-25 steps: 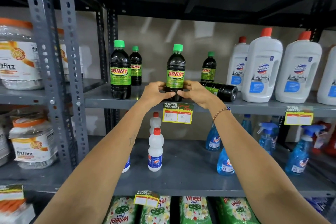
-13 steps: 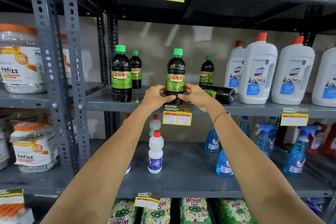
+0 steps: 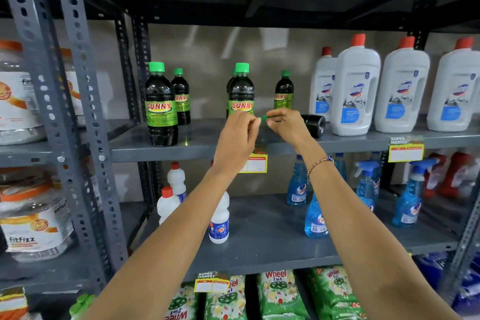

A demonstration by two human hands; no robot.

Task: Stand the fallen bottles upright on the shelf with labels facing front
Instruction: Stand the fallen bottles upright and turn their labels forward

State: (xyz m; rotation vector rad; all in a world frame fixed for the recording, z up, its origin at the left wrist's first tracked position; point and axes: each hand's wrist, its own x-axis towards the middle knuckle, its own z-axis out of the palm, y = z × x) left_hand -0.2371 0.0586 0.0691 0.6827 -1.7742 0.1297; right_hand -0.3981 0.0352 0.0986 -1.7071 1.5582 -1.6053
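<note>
Dark Sunny bottles with green caps stand on the grey middle shelf (image 3: 197, 147). One (image 3: 161, 105) stands at the front left with another (image 3: 181, 97) behind it, the central bottle (image 3: 241, 92) has its label to the front, and one (image 3: 284, 91) stands further back. A fallen bottle (image 3: 315, 126) lies on its side, base to the right, green cap to the left. My right hand (image 3: 287, 126) wraps over its neck end. My left hand (image 3: 237, 138) hovers just in front of the central bottle, fingers loose, holding nothing.
Large white Domex jugs (image 3: 355, 91) stand close to the right of the fallen bottle. A yellow price tag (image 3: 255, 162) hangs on the shelf edge. Below are small white bottles (image 3: 219, 218) and blue spray bottles (image 3: 315, 215). Grey uprights (image 3: 78, 112) separate off the jars on the left.
Both hands have let go of the central bottle, which stays upright. My right hand moved right onto the fallen bottle's neck; my left hand drew back slightly.
</note>
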